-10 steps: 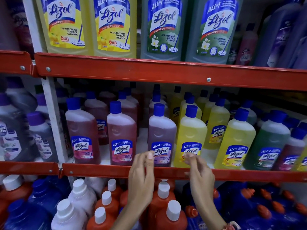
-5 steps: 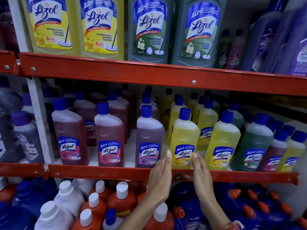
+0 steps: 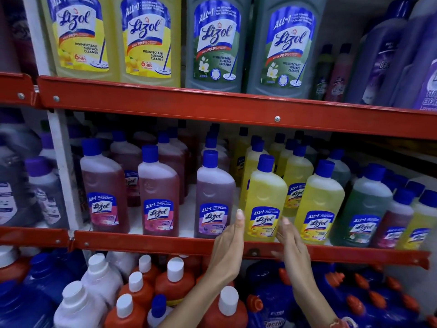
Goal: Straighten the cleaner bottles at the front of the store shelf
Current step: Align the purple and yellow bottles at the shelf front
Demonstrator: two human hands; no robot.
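Observation:
A row of blue-capped Lizol cleaner bottles stands along the front of the middle shelf. A yellow bottle stands upright between my two hands. My left hand is flat and open at its left side, fingertips by the label. My right hand is open at its right side, fingers against the lower label. Left of it stands a purple bottle, then two pink ones. To the right stand another yellow bottle and a green one. Whether my palms press the bottle I cannot tell.
The red shelf lip runs just below the bottle bases. Large Lizol bottles fill the shelf above. Orange, white and blue jugs crowd the shelf below my forearms. More bottles stand in rows behind the front ones.
Both hands shifted from the purple and yellow bottles to either side of the yellow bottle. The view has moved closer and slightly to the right.

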